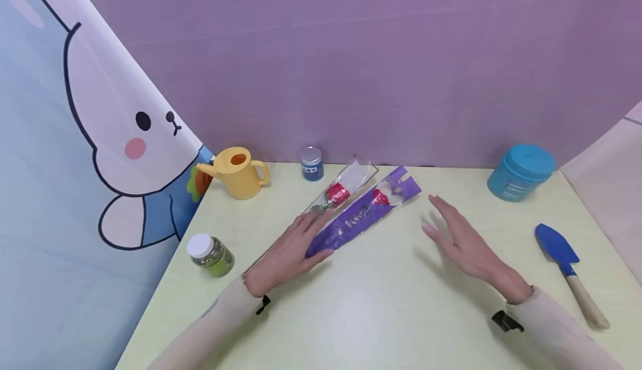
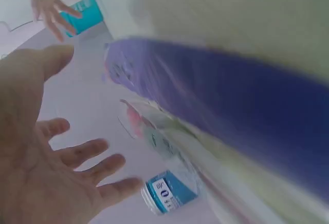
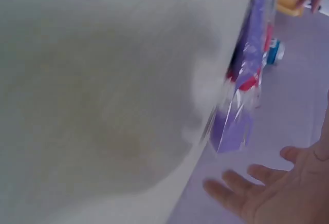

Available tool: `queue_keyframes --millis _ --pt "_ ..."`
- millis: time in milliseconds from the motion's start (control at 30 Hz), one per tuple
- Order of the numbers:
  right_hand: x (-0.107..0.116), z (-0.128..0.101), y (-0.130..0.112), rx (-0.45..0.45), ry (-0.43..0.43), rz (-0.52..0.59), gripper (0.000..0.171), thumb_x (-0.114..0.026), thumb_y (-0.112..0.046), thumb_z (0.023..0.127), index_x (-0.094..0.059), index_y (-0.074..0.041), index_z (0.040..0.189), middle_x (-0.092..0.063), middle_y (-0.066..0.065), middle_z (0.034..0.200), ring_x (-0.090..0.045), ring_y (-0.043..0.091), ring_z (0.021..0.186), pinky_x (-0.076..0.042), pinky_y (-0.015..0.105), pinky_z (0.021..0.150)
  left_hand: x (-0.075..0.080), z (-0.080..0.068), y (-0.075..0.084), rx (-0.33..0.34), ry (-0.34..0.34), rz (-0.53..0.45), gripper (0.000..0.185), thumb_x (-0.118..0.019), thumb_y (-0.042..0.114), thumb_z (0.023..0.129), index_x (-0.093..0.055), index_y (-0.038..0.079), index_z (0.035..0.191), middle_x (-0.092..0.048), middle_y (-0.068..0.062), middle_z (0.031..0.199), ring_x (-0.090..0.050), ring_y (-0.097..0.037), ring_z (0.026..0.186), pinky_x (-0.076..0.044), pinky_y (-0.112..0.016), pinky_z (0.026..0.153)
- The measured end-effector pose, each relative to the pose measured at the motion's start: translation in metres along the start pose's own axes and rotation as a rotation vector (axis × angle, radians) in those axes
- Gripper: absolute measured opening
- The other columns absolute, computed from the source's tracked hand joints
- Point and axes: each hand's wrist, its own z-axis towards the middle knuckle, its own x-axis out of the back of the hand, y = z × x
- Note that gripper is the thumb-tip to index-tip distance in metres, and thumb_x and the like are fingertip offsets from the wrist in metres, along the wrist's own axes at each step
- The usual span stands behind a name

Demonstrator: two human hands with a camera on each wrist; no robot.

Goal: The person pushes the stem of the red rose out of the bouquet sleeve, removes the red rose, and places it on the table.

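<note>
Two wrapped single roses lie side by side at the middle of the table, slanting up to the right. One red rose is in a clear sleeve (image 1: 358, 172); the other is in a purple sleeve (image 1: 358, 218) with a clear window near its top. My left hand (image 1: 290, 252), fingers extended, hovers over their lower ends and partly hides them. In the left wrist view, its spread fingers (image 2: 90, 152) hold nothing. To the right of the purple sleeve, my right hand (image 1: 468, 247) is raised above the table with fingers spread, also holding nothing.
A yellow watering can (image 1: 243, 175) and a small blue jar (image 1: 312, 164) stand along the back. At left is a white-lidded jar (image 1: 210, 254). On the right are a turquoise tub (image 1: 521, 173) and a blue trowel (image 1: 558, 244) with a wooden handle.
</note>
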Motion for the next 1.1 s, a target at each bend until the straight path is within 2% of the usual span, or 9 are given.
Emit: queue_keyframes --millis 67,200,333,467,567,767,967,1100 --pt "-0.004 0.003 -0.005 -0.008 -0.018 0.107 0.069 -0.046 -0.041 0.111 -0.017 -0.018 0.168 -0.023 0.019 0.173 -0.035 0.051 0.151 -0.037 0.073 0.113 -0.001 0.001 0.004 0.019 0.015 -0.082 0.082 -0.063 0.053 0.101 -0.019 0.032 0.167 -0.042 -0.012 0.164 -0.044 -0.034 0.149 -0.043 -0.057 0.119" --pt "-0.013 0.010 -0.017 -0.038 -0.050 0.255 0.067 -0.044 -0.038 0.112 -0.020 -0.008 0.166 -0.034 0.025 0.167 -0.050 0.051 0.141 -0.052 0.063 0.105 -0.005 0.006 0.013 0.041 0.051 -0.219 0.076 -0.067 0.044 0.101 -0.031 0.023 0.165 -0.051 -0.016 0.157 -0.052 -0.035 0.142 -0.047 -0.056 0.115" --pt "-0.024 0.018 -0.027 -0.091 -0.090 0.464 0.068 -0.048 -0.036 0.111 -0.021 -0.003 0.164 -0.040 0.030 0.161 -0.054 0.050 0.138 -0.058 0.048 0.102 -0.010 0.011 0.021 0.041 0.065 -0.254 0.073 -0.070 0.038 0.100 -0.039 0.010 0.159 -0.055 -0.020 0.152 -0.057 -0.035 0.137 -0.052 -0.052 0.111" --pt "-0.035 0.023 -0.031 -0.140 -0.141 0.647 0.070 -0.051 -0.030 0.111 -0.018 0.000 0.164 -0.039 0.033 0.160 -0.052 0.051 0.139 -0.058 0.041 0.103 -0.015 0.012 0.028 0.063 0.005 -0.222 0.071 -0.068 0.042 0.101 -0.042 0.008 0.157 -0.055 -0.019 0.154 -0.055 -0.036 0.141 -0.050 -0.051 0.113" --pt "-0.041 0.025 -0.033 -0.199 -0.183 0.715 0.074 -0.052 -0.033 0.110 -0.013 -0.001 0.165 -0.037 0.033 0.161 -0.052 0.050 0.140 -0.055 0.040 0.107 -0.019 0.012 0.033 0.067 -0.033 -0.177 0.071 -0.067 0.046 0.100 -0.043 0.010 0.157 -0.055 -0.017 0.155 -0.053 -0.036 0.143 -0.048 -0.051 0.116" --pt "-0.049 0.031 -0.032 -0.302 -0.231 0.783 0.083 -0.052 -0.043 0.109 -0.006 -0.006 0.167 -0.032 0.029 0.166 -0.055 0.044 0.140 -0.049 0.042 0.114 -0.025 0.009 0.037 0.075 -0.050 -0.144 0.074 -0.069 0.046 0.099 -0.042 0.010 0.158 -0.059 -0.021 0.150 -0.057 -0.038 0.139 -0.048 -0.049 0.116" --pt "-0.052 0.037 -0.032 -0.330 -0.268 0.818 0.087 -0.053 -0.046 0.108 -0.004 -0.006 0.167 -0.038 0.025 0.164 -0.058 0.036 0.139 -0.039 0.046 0.121 -0.028 0.004 0.040 0.125 -0.103 -0.202 0.078 -0.067 0.046 0.100 -0.033 0.013 0.162 -0.061 -0.024 0.143 -0.060 -0.036 0.133 -0.052 -0.049 0.111" --pt "-0.054 0.040 -0.033 -0.328 -0.264 0.893 0.085 -0.052 -0.042 0.109 -0.003 -0.002 0.166 -0.041 0.028 0.161 -0.062 0.031 0.136 -0.046 0.039 0.116 -0.029 0.002 0.043 0.113 -0.130 -0.198 0.079 -0.067 0.047 0.100 -0.032 0.015 0.163 -0.064 -0.023 0.138 -0.063 -0.032 0.127 -0.055 -0.047 0.105"
